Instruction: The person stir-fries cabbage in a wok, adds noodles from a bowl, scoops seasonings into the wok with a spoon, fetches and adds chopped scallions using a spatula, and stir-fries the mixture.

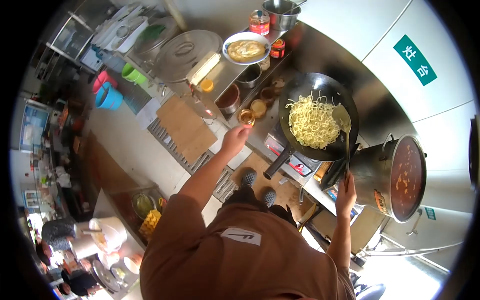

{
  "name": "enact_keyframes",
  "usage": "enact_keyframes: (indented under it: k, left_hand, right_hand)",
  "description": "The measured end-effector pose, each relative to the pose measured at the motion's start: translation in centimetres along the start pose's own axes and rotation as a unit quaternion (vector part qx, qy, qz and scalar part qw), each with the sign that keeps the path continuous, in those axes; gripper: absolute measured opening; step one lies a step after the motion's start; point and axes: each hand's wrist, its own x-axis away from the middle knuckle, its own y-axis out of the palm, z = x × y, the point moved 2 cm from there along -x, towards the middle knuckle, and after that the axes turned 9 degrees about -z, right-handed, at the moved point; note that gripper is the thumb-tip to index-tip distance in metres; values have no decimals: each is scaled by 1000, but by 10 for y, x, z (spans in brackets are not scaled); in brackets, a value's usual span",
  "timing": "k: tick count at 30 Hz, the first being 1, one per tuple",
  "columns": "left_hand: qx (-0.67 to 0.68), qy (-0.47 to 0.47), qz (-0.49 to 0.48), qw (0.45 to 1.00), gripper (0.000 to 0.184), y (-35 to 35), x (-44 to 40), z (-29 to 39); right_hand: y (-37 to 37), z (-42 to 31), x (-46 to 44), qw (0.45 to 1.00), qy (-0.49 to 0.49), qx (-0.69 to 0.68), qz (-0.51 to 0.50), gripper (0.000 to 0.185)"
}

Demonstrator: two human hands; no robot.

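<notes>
My right hand (345, 196) is closed round the handle of a long metal ladle (342, 118). The ladle's bowl rests at the right side of the noodles (313, 121) in a black wok (317, 82). The wok stands on a stove (300, 161), its handle (277, 165) pointing toward my body. To the left of the wok, my left hand (235, 140) reaches out with its fingers closed at a small jar (246, 117) of something brown. A round yellowish lid or jar top (258, 108) is just beside that jar.
A large pot of red broth (406, 172) stands right of the wok. Behind are a plate of beaten egg (246, 49), a red-labelled jar (259, 22) and a steel pot (280, 19). A cutting board (185, 128) lies left; other people are at far lower left.
</notes>
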Motion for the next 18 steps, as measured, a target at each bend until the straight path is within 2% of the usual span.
enact_keyframes:
  k: [2,4,6,8,10,11,12,13,14,16,18]
  left_hand:
    - [73,3,-13,997,27,17,-67,-7]
    - [105,-9,-36,994,26,36,-127,-20]
    - [9,9,2,1000,35,51,-183,-26]
    - [-2,-14,-9,1000,38,78,-255,-71]
    - [-18,-39,-19,999,42,88,-276,-63]
    - [130,-162,-38,977,44,79,-265,-27]
    - [271,-281,-54,919,46,76,-261,-5]
    - [321,-298,-71,896,46,80,-271,-8]
    - [318,-297,-78,897,46,85,-284,-20]
    - [422,-326,-101,840,41,98,-310,-46]
    - [433,-334,-84,833,40,100,-318,-47]
  right_hand:
    - [5,-7,7,994,77,-77,5,39]
    - [7,-16,20,992,106,-63,8,41]
    - [7,-32,33,975,185,-118,37,42]
    - [6,-33,51,970,219,-95,47,44]
    - [7,-44,62,962,255,-76,56,45]
    - [8,-62,65,959,261,-84,77,45]
    - [10,-78,67,955,264,-94,97,45]
    - [12,-86,71,939,313,-111,94,46]
    - [15,-86,76,937,316,-111,100,46]
    - [24,-79,91,924,344,-130,104,48]
    - [38,-53,106,927,333,-126,118,48]
